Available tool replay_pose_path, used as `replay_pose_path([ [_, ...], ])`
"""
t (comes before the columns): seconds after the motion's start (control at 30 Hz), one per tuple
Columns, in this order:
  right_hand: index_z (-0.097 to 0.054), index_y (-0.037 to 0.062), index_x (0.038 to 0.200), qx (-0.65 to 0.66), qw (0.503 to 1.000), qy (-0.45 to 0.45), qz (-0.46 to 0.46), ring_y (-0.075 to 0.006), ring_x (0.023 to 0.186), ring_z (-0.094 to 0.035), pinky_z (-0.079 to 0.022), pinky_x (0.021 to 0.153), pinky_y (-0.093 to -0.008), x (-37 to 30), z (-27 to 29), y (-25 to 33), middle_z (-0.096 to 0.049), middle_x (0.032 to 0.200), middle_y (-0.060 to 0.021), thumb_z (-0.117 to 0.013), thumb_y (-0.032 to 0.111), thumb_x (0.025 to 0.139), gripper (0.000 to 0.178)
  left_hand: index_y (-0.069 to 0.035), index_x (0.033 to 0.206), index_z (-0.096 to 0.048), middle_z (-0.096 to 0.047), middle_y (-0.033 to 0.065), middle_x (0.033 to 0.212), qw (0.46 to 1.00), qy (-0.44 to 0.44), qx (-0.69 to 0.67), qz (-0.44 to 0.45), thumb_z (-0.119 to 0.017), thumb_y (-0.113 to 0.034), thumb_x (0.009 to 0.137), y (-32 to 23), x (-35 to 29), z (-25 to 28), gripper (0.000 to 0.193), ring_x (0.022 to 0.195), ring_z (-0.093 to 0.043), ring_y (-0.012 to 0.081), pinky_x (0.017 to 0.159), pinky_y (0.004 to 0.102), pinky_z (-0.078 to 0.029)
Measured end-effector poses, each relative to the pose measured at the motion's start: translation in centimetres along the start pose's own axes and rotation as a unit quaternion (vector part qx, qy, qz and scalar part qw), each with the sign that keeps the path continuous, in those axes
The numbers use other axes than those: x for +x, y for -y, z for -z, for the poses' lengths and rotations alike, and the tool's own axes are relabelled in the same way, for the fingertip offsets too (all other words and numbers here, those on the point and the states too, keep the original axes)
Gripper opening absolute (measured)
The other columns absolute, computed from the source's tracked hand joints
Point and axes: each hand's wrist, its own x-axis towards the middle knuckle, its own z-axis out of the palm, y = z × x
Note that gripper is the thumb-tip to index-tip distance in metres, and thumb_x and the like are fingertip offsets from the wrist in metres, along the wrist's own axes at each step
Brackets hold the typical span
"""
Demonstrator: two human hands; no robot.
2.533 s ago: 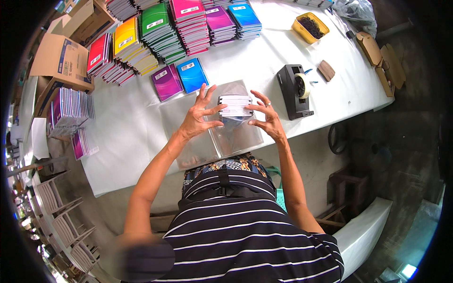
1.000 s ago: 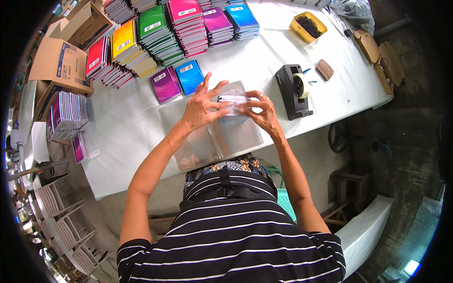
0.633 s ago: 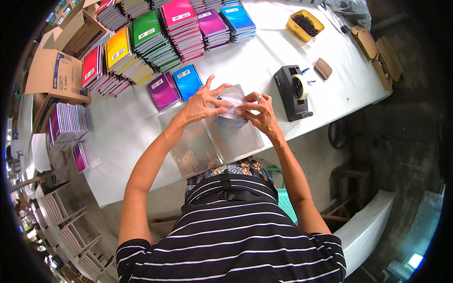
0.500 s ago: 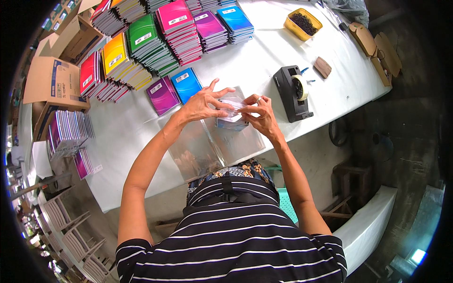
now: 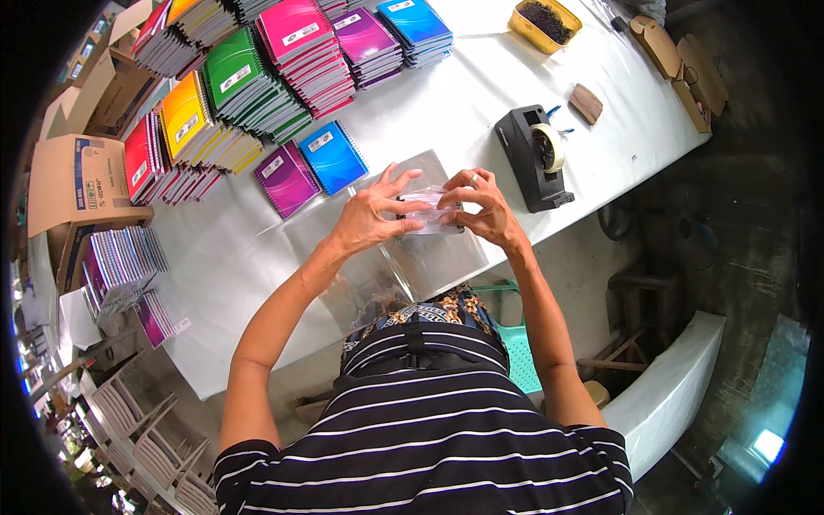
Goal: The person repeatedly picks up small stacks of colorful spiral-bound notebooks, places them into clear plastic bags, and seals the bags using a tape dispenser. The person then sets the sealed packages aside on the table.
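Between my two hands is a small whitish, see-through plastic packet (image 5: 425, 215), its contents not clear. My left hand (image 5: 371, 215) grips its left side between thumb and fingers, with the upper fingers raised. The right hand (image 5: 486, 209), a ring on one finger, pinches the opposite side. Beneath them a clear plastic sheet (image 5: 442, 264) lies on the white table. A purple spiral notebook (image 5: 288, 180) and a blue spiral notebook (image 5: 333, 158) lie side by side beyond my left hand. To the right of my right hand stands a black tape dispenser (image 5: 528, 159).
Tall stacks of notebooks, among them green (image 5: 236, 77) and pink (image 5: 296, 34) ones, fill the far left. An open cardboard box (image 5: 90, 180) stands at the left. Far right are a yellow tub (image 5: 545, 24) of dark bits, a brown block (image 5: 586, 104) and an opened carton (image 5: 665, 56).
Both hands have come slightly nearer with the packet, and my right fingers have shifted along it. The bluish surface seen below the packet before is now hidden. The view has shifted slightly.
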Motion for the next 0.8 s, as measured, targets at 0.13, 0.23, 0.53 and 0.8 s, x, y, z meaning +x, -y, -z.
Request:
replay_pose_path([
  [0.13, -0.061, 0.0099, 0.104, 0.071, 0.994, -0.039, -0.072, -0.0191, 0.095, -0.059, -0.033, 0.101, -0.0435, 0.1, -0.1, 0.8, -0.062, 0.096, -0.0008, -0.084, 0.022, 0.068, 0.044, -0.022, 0.116, -0.072, -0.054, 0.0091, 0.14, 0.996, -0.026, -0.015, -0.085, -0.082, -0.016, 0.072, 0.7, 0.7, 0.2, 0.045, 0.143, -0.03, 0.0319, 0.114, 0.0438, -0.032],
  [0.23, -0.06, 0.0043, 0.105, 0.093, 0.988, -0.055, -0.107, -0.0191, 0.095, -0.059, -0.041, 0.091, -0.0383, 0.5, -0.1, 1.0, -0.063, 0.092, -0.0041, -0.085, 0.027, 0.069, 0.05, -0.024, 0.126, -0.065, -0.054, 0.0077, 0.14, 0.99, -0.057, -0.032, -0.123, -0.082, -0.015, 0.071, 0.9, 1.2, -0.2, 0.058, 0.143, -0.03, 0.0313, 0.114, 0.0432, -0.032],
  [0.53, -0.074, 0.0013, 0.087, 0.273, 0.936, -0.031, -0.221, -0.013, 0.081, -0.05, -0.037, 0.076, -0.0285, 0.8, -0.3, 1.1, -0.054, 0.075, -0.0017, -0.083, 0.019, 0.068, 0.027, -0.001, 0.126, -0.062, -0.066, 0.0127, 0.122, 0.926, 0.207, -0.267, 0.167, -0.081, -0.026, 0.072, 2.3, 4.0, 1.8, 0.063, 0.107, -0.06, 0.0153, 0.098, 0.0306, -0.041],
  [0.8, -0.078, 0.0078, 0.093, 0.308, 0.933, -0.028, -0.183, -0.0118, 0.075, -0.043, -0.035, 0.073, -0.0275, 1.8, -0.5, 0.6, -0.044, 0.069, 0.0015, -0.079, 0.01, 0.069, 0.024, 0.001, 0.124, -0.063, -0.065, 0.0109, 0.123, 0.938, 0.139, -0.288, 0.134, -0.078, -0.027, 0.078, 2.3, 3.1, 1.2, 0.056, 0.116, -0.057, 0.0175, 0.1, 0.0312, -0.041],
])
